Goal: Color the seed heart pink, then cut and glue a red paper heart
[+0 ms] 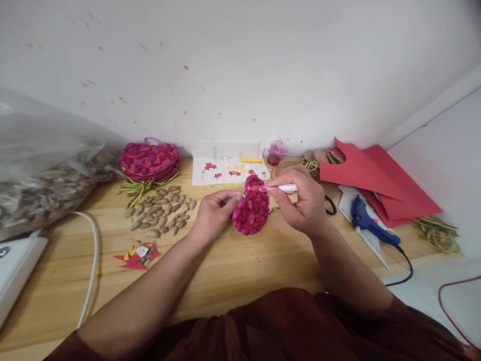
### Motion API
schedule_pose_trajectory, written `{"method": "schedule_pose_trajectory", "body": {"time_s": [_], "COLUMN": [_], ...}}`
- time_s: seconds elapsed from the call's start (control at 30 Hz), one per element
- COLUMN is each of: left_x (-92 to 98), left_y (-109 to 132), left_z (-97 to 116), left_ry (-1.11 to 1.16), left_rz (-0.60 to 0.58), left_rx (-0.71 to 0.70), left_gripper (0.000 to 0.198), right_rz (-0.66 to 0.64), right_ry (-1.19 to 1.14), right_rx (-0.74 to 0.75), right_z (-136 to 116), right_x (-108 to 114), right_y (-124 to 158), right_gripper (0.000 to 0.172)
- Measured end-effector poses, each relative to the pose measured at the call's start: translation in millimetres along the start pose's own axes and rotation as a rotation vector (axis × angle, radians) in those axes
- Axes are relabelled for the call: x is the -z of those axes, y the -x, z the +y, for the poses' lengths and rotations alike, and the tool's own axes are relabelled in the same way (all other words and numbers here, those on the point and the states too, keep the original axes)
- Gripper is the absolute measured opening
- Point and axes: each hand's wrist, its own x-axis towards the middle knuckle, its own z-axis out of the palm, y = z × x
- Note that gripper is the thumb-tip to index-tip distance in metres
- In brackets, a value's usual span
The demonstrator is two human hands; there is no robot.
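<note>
A gourd-shaped craft piece (251, 215), covered in magenta-dyed peanuts, is held up above the table. My left hand (216, 213) pinches its left side at the narrow waist, where a bit of turquoise shows. In my right hand (300, 200) is a white-handled paintbrush (288, 188). Its pink-stained end lies against the piece just below the small upper lobe. Both hands are closed, fingers pressed together. Behind the piece stands a clear plastic cup (277, 152) with dark red-pink dye in it.
Loose peanuts (161, 210) and a stack of finished magenta pieces (149, 160) are at left, beside a bag of peanuts (48, 175). Paper with red stars (201, 173) lies behind. A blue glue gun (372, 223), red card (361, 173) and green cord (438, 233) lie at right.
</note>
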Motion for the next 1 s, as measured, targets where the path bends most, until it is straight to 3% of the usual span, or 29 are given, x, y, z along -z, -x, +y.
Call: {"method": "schedule_pose_trajectory", "body": {"time_s": [0.9,1.0], "left_x": [-2.5,-2.9], "left_y": [1,0], "left_z": [0,-2], "left_ry": [0.116,0.160], "left_rz": [0.004,0.019], "left_rx": [0.047,0.075], "left_gripper": [0.041,0.041], "right_rz": [0.045,0.106], "right_ry": [-0.039,-0.002], "right_rx": [-0.035,-0.084], "right_z": [7,10], "right_x": [-1,-2], "right_y": [2,4], "right_gripper": [0.006,0.004]}}
